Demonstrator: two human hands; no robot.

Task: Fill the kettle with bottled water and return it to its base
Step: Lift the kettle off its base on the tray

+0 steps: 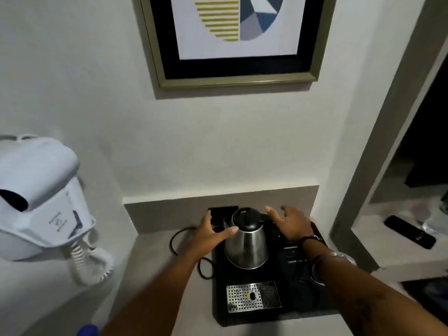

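Note:
A steel kettle [247, 243] with a black lid stands upright on a black tray [219, 306] on the grey counter. My left hand [209, 232] is open on the kettle's left side, thumb tip touching its upper body. My right hand [292, 223] hovers open to the kettle's right, fingers spread, apart from it. The kettle's base is hidden under it. A blue cap [87, 330] shows at the bottom edge, perhaps a bottle's; the rest is out of view.
A perforated metal drip plate [253, 297] lies at the tray's front. A black cord [186, 248] loops left of the tray. A white wall hair dryer [41, 202] hangs at left. A framed picture [235, 37] is above. A shelf at right holds a remote [409, 231].

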